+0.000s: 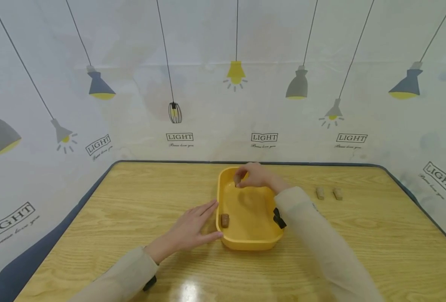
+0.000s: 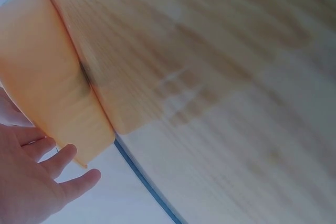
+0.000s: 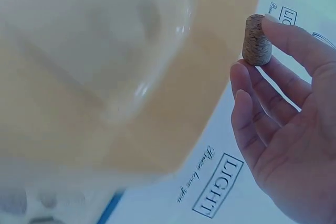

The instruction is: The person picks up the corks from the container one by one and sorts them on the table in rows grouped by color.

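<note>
A yellow rectangular bin (image 1: 251, 242) stands on the wooden table. Inside its near left corner is one brown cork (image 1: 225, 220). My right hand (image 1: 256, 175) reaches over the far part of the bin and pinches another cork (image 3: 257, 41) between thumb and fingertips. In the right wrist view that cork is held beside the bin's wall (image 3: 173, 124). At the bin's left side, my left hand (image 1: 192, 226) touches the rim with fingers spread and nearly straight. The left wrist view shows those fingers (image 2: 65, 161) against the outer wall (image 2: 58, 61).
Two more corks, one (image 1: 320, 193) beside the other (image 1: 337, 193), are on the table (image 1: 151, 184) right of the bin, past my right forearm. A pale backdrop (image 1: 207, 117) printed with lamps rises behind the table's dark-edged far side.
</note>
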Available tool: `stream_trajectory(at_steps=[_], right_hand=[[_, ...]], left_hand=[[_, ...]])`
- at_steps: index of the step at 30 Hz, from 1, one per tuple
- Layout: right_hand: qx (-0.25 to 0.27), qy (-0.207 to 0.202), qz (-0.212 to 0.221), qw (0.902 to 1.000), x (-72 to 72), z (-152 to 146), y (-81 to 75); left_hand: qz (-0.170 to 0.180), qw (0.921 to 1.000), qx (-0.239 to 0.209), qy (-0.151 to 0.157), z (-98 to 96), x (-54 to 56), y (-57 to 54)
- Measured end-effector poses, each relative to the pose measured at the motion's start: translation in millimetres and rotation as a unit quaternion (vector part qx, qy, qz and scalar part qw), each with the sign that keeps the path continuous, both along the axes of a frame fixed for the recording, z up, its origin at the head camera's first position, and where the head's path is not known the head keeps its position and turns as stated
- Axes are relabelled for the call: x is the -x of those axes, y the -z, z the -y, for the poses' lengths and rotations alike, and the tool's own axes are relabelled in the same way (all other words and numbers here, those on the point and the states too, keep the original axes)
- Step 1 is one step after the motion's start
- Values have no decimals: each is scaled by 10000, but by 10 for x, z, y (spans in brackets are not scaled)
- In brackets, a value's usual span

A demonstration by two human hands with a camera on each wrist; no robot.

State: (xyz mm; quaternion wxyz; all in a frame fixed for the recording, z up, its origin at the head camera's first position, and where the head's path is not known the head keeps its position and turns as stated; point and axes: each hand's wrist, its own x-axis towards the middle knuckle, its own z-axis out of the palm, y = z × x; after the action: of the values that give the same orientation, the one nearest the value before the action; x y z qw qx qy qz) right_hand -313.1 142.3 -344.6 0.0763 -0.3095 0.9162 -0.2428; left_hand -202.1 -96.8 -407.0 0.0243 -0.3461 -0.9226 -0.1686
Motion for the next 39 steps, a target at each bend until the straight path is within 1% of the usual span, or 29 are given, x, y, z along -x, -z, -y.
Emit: stream_trajectory(at_steps=[6, 12, 16, 20, 24, 31, 36, 39], right_hand=[[-358, 73, -6, 9993, -42, -93, -110], [-558, -43, -72, 9984, -88, -235, -132], [-522, -130, -43, 9985, -133, -350, -125], [-475, -290, -251, 9981, -184, -458, -107], [-434, -354, -414, 9976, -241, -542, -103], [-437, -358, -636, 9964, -334, -704, -121], [-416, -362, -834, 9950, -384, -832, -101], [-295, -398, -903, 9947, -430, -913, -96]], left_hand=[[23, 9999, 97, -56, -1, 5, 4], [-23, 10000, 22, -35, -5, 4, 8], [8, 10000, 20, -58, -5, -2, 9], [27, 9999, 52, -91, -3, -6, 11], [-5, 10000, 44, -80, 3, -3, 15], [-40, 10000, 11, -65, 7, 3, 14], [-50, 10000, 48, -57, -1, 3, 13], [-68, 9999, 68, -34, -6, 4, 13]])
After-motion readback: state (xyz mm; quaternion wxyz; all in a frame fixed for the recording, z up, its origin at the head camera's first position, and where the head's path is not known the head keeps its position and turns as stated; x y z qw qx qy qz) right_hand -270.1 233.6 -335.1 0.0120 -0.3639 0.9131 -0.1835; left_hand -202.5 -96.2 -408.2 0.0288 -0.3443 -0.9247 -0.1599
